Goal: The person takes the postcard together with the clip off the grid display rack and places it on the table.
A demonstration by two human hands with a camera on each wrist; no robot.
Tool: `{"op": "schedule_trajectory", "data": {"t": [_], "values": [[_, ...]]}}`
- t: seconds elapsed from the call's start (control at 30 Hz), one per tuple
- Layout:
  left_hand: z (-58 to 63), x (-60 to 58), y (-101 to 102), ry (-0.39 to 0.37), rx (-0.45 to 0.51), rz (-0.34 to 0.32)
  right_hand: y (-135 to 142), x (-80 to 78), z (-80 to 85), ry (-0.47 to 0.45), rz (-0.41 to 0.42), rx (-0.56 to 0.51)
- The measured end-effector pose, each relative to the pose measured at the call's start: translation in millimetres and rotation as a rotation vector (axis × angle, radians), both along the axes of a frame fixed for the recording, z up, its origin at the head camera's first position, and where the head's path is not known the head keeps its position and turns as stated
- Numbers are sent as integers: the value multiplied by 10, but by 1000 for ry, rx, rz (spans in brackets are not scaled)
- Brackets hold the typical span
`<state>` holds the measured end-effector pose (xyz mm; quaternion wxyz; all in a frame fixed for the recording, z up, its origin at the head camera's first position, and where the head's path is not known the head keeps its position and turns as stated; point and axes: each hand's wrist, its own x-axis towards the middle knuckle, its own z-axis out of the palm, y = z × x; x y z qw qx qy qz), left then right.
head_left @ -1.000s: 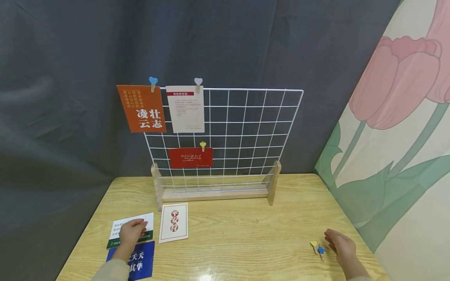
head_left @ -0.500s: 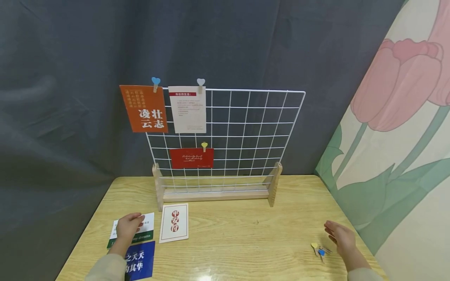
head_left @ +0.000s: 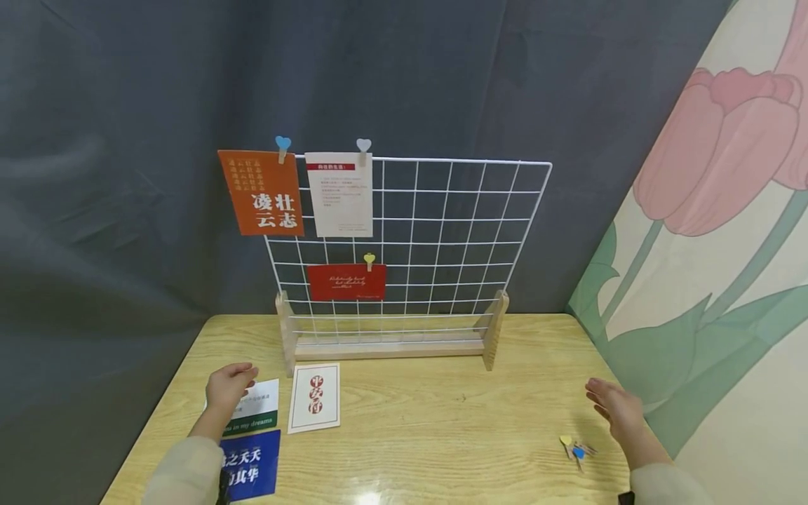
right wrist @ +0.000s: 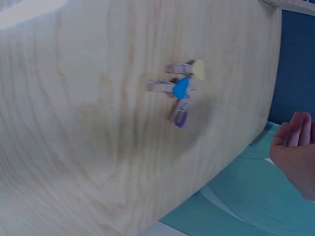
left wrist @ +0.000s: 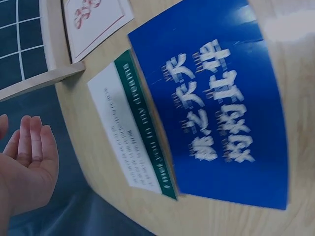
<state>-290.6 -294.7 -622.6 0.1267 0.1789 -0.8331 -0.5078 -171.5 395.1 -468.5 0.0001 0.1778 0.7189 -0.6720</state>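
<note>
My left hand (head_left: 229, 390) hovers with relaxed fingers over a white-and-green card (left wrist: 129, 128), holding nothing. Nearer to me lies a blue card (left wrist: 211, 103) with white characters, partly behind my sleeve in the head view. To the right of these is a white card with red round characters (head_left: 315, 398). My right hand (head_left: 615, 410), also empty and loosely bent, is raised above several small wooden clothespins on the table. One clothespin has a yellow heart (right wrist: 198, 70), one a blue heart (right wrist: 181, 88), and another a purple piece (right wrist: 180, 118).
A white wire grid (head_left: 451, 238) on a wooden stand (head_left: 388, 350) stands at the table's back. Clipped to it are an orange card (head_left: 261, 193), a white card (head_left: 341, 195) and a red card (head_left: 347, 283). A dark curtain hangs behind; a tulip-painted wall (head_left: 694, 294) borders the right.
Both hands have risen and moved slightly away from me, the left off the white-and-green card, the right off the clothespins. The cards and clothespins stay where they were.
</note>
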Motion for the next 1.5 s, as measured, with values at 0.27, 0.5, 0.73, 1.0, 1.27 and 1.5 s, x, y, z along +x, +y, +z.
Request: {"op": "schedule_trajectory", "data": {"t": [0.27,0.5,0.73,1.0,1.27,1.5], "values": [[0,-219,-123,10,-35,-7,132,-187,43,112,47,-19],[-6,-464,-225,80,-56,-42,-49,-259,345,102,42,6],[243,-638,-270,171,-37,-57,-176,-373,608,155,64,12],[1167,-393,-70,186,213,-223,-293,-522,862,244,98,-62],[430,-1203,-489,274,25,-117,-377,-647,1140,304,102,-128],[1111,-910,-338,284,141,-199,-437,-762,1383,345,118,-164]]}}
